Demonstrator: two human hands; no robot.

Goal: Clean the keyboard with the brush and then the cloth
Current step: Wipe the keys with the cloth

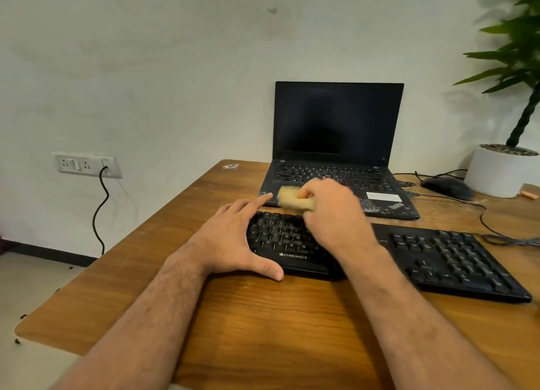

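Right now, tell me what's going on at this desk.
A person is cleaning the black keyboard on the wooden desk. The right hand grips a tan cloth over the keyboard's far left edge, blurred as if mid-wipe. The left hand lies open on the keyboard's left end, steadying it. No brush is in view. An open laptop with a dark screen stands just behind.
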